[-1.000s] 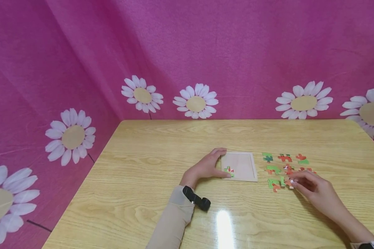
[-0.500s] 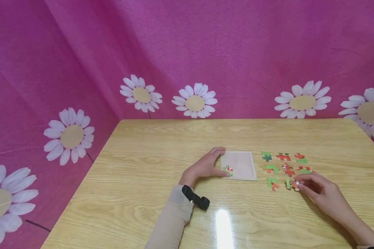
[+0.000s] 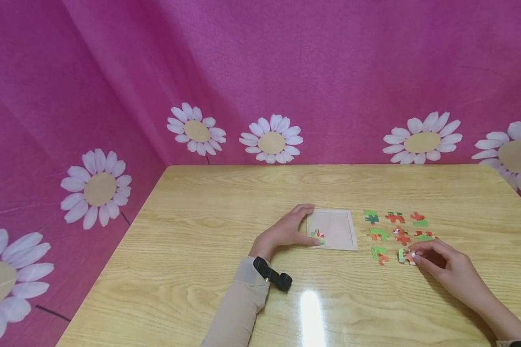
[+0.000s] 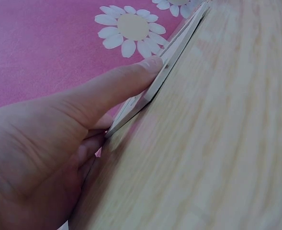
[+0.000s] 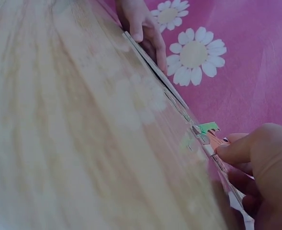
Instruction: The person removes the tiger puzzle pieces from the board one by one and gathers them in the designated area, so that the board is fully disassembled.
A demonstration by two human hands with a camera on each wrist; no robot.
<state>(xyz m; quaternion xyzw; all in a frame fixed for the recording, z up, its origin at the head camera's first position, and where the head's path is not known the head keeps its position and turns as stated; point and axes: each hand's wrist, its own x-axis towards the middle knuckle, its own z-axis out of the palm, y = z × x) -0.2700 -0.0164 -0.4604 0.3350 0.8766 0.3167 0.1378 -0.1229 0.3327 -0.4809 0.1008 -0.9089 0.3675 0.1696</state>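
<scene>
In the head view my left hand (image 3: 284, 229) holds the left side of a square wooden puzzle tray (image 3: 353, 236), thumb on its front rim and fingertips at the far corner. One green, red and white puzzle piece (image 3: 318, 236) lies in the tray's near-left corner, by the thumb. Over to the right, my right hand (image 3: 449, 267) pinches a green and orange puzzle piece (image 3: 408, 256) between thumb and fingers. The right wrist view shows that pinched piece (image 5: 212, 135) tilted up at the thumb tip. The left wrist view has my thumb (image 4: 126, 81) lying on the tray's edge.
Several loose puzzle pieces lie in rows right of the tray, among them a green one (image 3: 371, 218), a red one (image 3: 395, 218) and a green-orange one (image 3: 379, 255). The wooden table (image 3: 243, 193) ends at a pink daisy-patterned cloth (image 3: 343, 72).
The right hand has shifted slightly right with the pinched piece, away from the neighbouring loose pieces, then stayed nearly still. The left hand and tray have kept their place.
</scene>
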